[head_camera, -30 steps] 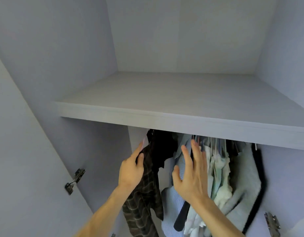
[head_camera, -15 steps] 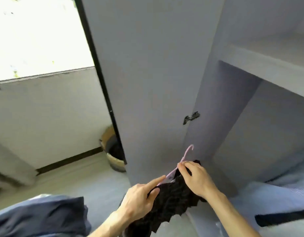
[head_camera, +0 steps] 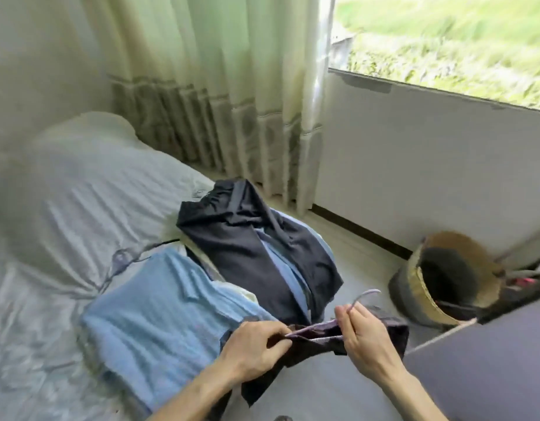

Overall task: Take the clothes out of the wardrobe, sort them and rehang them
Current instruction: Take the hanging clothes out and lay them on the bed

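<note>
Your left grip (head_camera: 256,341) pinched the dark garment (head_camera: 395,332) and your right grip (head_camera: 366,335) the lilac hanger (head_camera: 369,291), beside the bed (head_camera: 80,208); tugging them apart could have dropped it onto the floor (head_camera: 363,253).

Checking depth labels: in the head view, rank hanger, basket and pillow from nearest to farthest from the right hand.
1. Hanger: in the right hand's grip, held at its neck.
2. Basket: to the right, a little beyond the hand.
3. Pillow: far left, well beyond both.
</note>
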Available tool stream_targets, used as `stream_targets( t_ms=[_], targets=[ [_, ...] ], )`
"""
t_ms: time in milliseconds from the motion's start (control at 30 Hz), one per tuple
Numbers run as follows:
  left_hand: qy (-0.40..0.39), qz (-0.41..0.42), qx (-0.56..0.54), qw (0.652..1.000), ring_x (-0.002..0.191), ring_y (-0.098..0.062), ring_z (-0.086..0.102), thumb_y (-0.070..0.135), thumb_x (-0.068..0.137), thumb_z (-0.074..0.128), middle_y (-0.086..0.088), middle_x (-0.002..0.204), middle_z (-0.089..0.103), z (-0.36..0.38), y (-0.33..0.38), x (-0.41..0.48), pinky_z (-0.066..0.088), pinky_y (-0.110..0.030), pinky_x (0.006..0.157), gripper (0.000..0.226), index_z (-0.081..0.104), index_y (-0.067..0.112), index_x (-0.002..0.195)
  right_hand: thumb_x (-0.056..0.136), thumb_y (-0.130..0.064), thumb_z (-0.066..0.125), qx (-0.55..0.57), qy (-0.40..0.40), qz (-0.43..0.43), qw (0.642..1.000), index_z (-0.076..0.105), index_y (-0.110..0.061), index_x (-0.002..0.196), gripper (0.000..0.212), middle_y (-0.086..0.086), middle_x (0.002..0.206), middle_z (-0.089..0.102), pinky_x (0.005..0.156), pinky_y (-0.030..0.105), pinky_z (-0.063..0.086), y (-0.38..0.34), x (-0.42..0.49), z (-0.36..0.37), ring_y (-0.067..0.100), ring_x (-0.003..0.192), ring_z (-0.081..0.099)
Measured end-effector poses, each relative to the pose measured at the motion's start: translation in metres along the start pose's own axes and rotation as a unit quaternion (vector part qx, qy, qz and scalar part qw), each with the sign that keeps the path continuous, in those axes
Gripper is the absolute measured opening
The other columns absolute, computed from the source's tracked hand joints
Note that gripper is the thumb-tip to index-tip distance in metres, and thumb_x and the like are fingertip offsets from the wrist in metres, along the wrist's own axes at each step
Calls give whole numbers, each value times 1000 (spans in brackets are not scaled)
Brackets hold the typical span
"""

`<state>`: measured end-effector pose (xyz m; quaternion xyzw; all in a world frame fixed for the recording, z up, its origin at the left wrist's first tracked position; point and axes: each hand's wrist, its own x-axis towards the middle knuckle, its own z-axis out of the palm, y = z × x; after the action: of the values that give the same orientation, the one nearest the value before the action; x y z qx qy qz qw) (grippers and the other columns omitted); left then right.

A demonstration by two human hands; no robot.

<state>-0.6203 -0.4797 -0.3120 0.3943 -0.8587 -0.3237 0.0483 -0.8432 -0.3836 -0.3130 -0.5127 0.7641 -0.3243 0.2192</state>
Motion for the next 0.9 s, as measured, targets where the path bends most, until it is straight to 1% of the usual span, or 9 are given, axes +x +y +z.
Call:
stream_targets(
  t_ms=[167, 267, 367, 433, 500, 567, 700, 800, 900],
  targets=[
    [92, -95, -55, 990, 93, -6, 59, 47, 89, 55, 11, 96, 68, -37, -29, -53, 46, -28, 87, 25, 65, 26, 99, 102, -54, 32, -14, -55, -144, 988, 54, -20, 73, 50, -8, 73, 49, 62, 35, 45, -77, 21, 47, 12, 68, 53],
    [147, -132, -153, 968, 82, -1, 62, 46, 93, 57, 16, 86, 69, -57, -29, -79, 49, -25, 78, 21, 68, 27, 98, 101, -59, 30, -31, -87, -217, 972, 53, -21, 74, 51, -9, 73, 48, 60, 32, 44, -120, 23, 68, 12, 67, 51],
    [217, -162, -218, 938, 61, 2, 53, 49, 92, 63, 18, 62, 58, -70, -35, -109, 39, -16, 64, 22, 73, 29, 99, 101, -56, 36, -34, -119, -267, 956, 53, -25, 75, 44, -11, 73, 49, 57, 24, 39, -156, 21, 82, 10, 68, 50],
    [253, -187, -246, 916, 58, 4, 51, 50, 89, 68, 14, 58, 54, -79, -41, -130, 37, -13, 63, 23, 75, 30, 99, 98, -57, 41, -30, -132, -302, 944, 56, -27, 79, 39, -15, 79, 53, 61, 22, 42, -175, 20, 88, 7, 73, 52],
    [285, -215, -259, 898, 61, 0, 55, 54, 86, 70, 13, 60, 60, -86, -50, -154, 43, -19, 64, 23, 76, 34, 95, 94, -64, 42, -36, -156, -330, 930, 61, -32, 89, 38, -20, 90, 58, 73, 23, 44, -188, 21, 95, 4, 86, 52],
    [320, -244, -266, 876, 65, -7, 59, 58, 82, 71, 8, 67, 66, -93, -56, -183, 49, -27, 69, 23, 76, 37, 90, 91, -71, 38, -66, -176, -343, 920, 63, -34, 107, 47, -18, 106, 62, 87, 30, 45, -192, 21, 105, 8, 106, 51],
    [380, -292, -258, 839, 63, 1, 54, 48, 83, 76, 8, 66, 67, -106, -65, -247, 40, -19, 65, 17, 78, 32, 85, 89, -77, 31, -111, -193, -316, 922, 57, -32, 126, 64, -9, 126, 61, 102, 40, 42, -185, 18, 127, 18, 127, 45],
    [408, -322, -251, 817, 73, -5, 64, 55, 80, 73, 10, 77, 73, -114, -73, -298, 46, -25, 73, 24, 79, 33, 86, 85, -78, 30, -113, -263, -279, 917, 55, -34, 125, 64, -6, 124, 61, 101, 42, 43, -183, 7, 148, 21, 124, 48],
    [423, -337, -243, 806, 84, -8, 69, 63, 77, 69, 11, 85, 75, -123, -84, -347, 50, -34, 83, 32, 79, 36, 89, 89, -72, 39, -87, -327, -254, 906, 55, -33, 123, 53, -7, 113, 61, 91, 32, 39, -192, -7, 178, 18, 113, 53]
  ],
)
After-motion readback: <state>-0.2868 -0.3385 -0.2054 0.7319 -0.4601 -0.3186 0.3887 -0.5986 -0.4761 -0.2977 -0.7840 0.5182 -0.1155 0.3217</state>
